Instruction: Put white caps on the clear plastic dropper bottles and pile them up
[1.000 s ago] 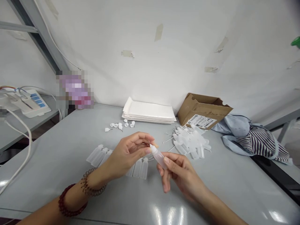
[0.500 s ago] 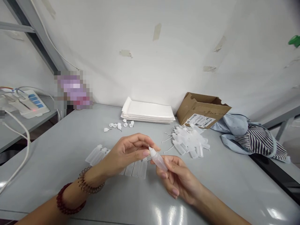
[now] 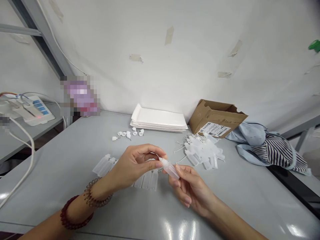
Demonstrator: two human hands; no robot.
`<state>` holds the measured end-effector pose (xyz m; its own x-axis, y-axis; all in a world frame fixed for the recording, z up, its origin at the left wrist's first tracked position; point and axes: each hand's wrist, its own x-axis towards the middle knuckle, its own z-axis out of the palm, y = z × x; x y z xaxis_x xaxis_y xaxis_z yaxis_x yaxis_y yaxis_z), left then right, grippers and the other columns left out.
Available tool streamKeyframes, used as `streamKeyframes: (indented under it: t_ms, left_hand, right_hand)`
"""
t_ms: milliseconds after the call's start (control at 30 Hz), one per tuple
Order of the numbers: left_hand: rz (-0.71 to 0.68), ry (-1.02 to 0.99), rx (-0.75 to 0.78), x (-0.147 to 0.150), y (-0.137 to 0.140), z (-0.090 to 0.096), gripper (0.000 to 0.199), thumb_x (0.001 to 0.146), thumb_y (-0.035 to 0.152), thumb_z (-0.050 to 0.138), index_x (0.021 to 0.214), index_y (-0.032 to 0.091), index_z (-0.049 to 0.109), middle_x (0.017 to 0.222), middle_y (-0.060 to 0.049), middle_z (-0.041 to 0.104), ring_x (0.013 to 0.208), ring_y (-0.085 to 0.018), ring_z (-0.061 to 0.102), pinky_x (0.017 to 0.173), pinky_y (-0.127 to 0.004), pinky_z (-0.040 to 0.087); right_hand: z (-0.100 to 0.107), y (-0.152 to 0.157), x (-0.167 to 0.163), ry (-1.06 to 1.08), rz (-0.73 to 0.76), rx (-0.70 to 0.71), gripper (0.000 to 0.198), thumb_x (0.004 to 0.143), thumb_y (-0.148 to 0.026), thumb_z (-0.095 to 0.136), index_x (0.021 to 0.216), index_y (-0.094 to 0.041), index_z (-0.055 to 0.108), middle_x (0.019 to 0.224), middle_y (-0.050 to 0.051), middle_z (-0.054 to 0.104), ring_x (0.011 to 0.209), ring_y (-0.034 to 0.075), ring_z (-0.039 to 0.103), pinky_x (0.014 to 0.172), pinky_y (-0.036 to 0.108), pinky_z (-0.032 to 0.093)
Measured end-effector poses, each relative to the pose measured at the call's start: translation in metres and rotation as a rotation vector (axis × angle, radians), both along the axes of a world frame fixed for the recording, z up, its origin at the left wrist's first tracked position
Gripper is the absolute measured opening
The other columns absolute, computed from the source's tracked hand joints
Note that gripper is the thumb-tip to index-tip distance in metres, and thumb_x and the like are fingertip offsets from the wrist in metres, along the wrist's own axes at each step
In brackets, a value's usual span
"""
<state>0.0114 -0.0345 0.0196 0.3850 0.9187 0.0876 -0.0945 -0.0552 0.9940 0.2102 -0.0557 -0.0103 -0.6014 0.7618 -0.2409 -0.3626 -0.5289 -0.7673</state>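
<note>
grey table (image 3: pixel 62 160), bottle (image 3: pixel 171 171) in hands (image 3: pixel 137 165) more level than before

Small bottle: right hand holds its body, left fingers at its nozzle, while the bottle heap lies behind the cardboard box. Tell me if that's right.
Not quite: the bottle heap lies on the near side of the cardboard box, as the head view shows. The right hand does hold the small bottle, left hand at its nozzle.

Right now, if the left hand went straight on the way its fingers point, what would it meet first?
The left hand would first meet the small bottle it is touching, held by the right hand. Beyond that, the pile of bottles may lie in line, though depth is unclear.
</note>
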Motion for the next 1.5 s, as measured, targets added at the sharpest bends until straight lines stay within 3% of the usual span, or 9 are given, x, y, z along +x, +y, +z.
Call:
streamKeyframes:
  t_ms: [200, 333, 433, 500, 667, 800, 1067, 1333, 1500]
  left_hand:
    - [-0.072, 0.0, 0.107, -0.005, -0.002, 0.002, 0.028, 0.081, 0.018, 0.066, 0.109, 0.023, 0.063, 0.102, -0.004, 0.069, 0.1, -0.018, 0.06, 0.085, -0.03, 0.05]
    - [0.162, 0.041, 0.188, -0.003, -0.003, 0.003, 0.052, 0.081, 0.028, 0.067, 0.128, 0.026, 0.045, 0.111, -0.004, 0.063, 0.102, -0.017, 0.056, 0.085, -0.029, 0.047]
    - [0.201, 0.259, 0.098, 0.001, -0.004, 0.002, 0.026, 0.086, 0.042, 0.056, 0.097, 0.019, 0.061, 0.08, -0.001, 0.062, 0.07, -0.012, 0.055, 0.062, -0.023, 0.046]
    - [0.112, 0.371, 0.006, 0.004, -0.004, 0.0, 0.037, 0.088, 0.048, 0.05, 0.073, 0.016, 0.059, 0.062, 0.002, 0.055, 0.055, -0.01, 0.047, 0.05, -0.021, 0.039]
    - [-0.036, 0.363, -0.052, 0.006, -0.004, -0.001, 0.038, 0.089, 0.045, 0.048, 0.067, 0.016, 0.054, 0.058, 0.004, 0.051, 0.054, -0.009, 0.047, 0.052, -0.02, 0.04]
    - [-0.106, 0.342, 0.03, 0.004, -0.004, 0.003, 0.025, 0.089, 0.036, 0.05, 0.077, 0.016, 0.059, 0.069, 0.002, 0.057, 0.065, -0.011, 0.054, 0.064, -0.022, 0.046]
    - [-0.078, 0.369, 0.01, 0.01, -0.004, -0.007, 0.032, 0.088, 0.042, 0.05, 0.076, 0.014, 0.062, 0.067, 0.001, 0.056, 0.06, -0.011, 0.052, 0.056, -0.022, 0.045]
    - [-0.182, 0.337, -0.092, 0.009, -0.001, -0.009, 0.037, 0.09, 0.043, 0.047, 0.066, 0.016, 0.053, 0.055, 0.005, 0.052, 0.048, -0.009, 0.051, 0.052, -0.021, 0.042]
    - [-0.088, 0.446, 0.228, 0.011, -0.005, -0.01, 0.027, 0.092, 0.031, 0.046, 0.073, 0.015, 0.059, 0.059, 0.003, 0.052, 0.053, -0.009, 0.05, 0.054, -0.02, 0.04]
  right_hand:
    - [0.005, -0.002, -0.001, -0.099, -0.067, 0.187, 0.039, 0.092, -0.041, 0.05, 0.066, -0.013, 0.056, 0.055, -0.005, 0.046, 0.032, 0.001, 0.037, 0.036, 0.015, 0.031]
    - [0.008, -0.001, 0.0, -0.309, -0.163, 0.419, 0.031, 0.093, -0.039, 0.048, 0.081, -0.015, 0.062, 0.065, -0.004, 0.049, 0.04, 0.002, 0.044, 0.044, 0.018, 0.036]
    - [0.005, -0.001, 0.003, -0.564, -0.273, 0.724, 0.022, 0.095, -0.03, 0.046, 0.098, -0.017, 0.063, 0.066, -0.003, 0.051, 0.046, 0.007, 0.048, 0.048, 0.021, 0.039]
    - [0.0, -0.001, 0.005, -0.709, -0.353, 1.032, 0.021, 0.094, -0.022, 0.046, 0.108, -0.017, 0.06, 0.066, -0.001, 0.053, 0.051, 0.01, 0.049, 0.049, 0.022, 0.04]
    - [-0.01, -0.002, 0.008, -0.886, -0.441, 1.628, 0.035, 0.089, -0.008, 0.048, 0.124, -0.013, 0.047, 0.078, 0.008, 0.061, 0.058, 0.015, 0.051, 0.049, 0.025, 0.042]
    - [-0.005, -0.002, 0.008, -0.858, -0.465, 1.581, 0.03, 0.09, -0.009, 0.047, 0.119, -0.013, 0.05, 0.074, 0.006, 0.059, 0.058, 0.015, 0.051, 0.049, 0.025, 0.041]
    - [0.013, 0.002, 0.005, -0.676, -0.276, 0.784, 0.033, 0.098, -0.031, 0.036, 0.086, -0.015, 0.062, 0.051, -0.006, 0.04, 0.043, 0.009, 0.042, 0.045, 0.022, 0.037]
    - [-0.002, -0.003, 0.007, -0.823, -0.436, 1.461, 0.026, 0.091, -0.01, 0.045, 0.115, -0.014, 0.053, 0.074, 0.003, 0.053, 0.061, 0.014, 0.048, 0.054, 0.025, 0.04]
    - [-0.002, -0.002, 0.008, -0.815, -0.425, 1.332, 0.022, 0.093, -0.015, 0.041, 0.111, -0.016, 0.055, 0.073, 0.002, 0.051, 0.06, 0.013, 0.046, 0.054, 0.024, 0.039]
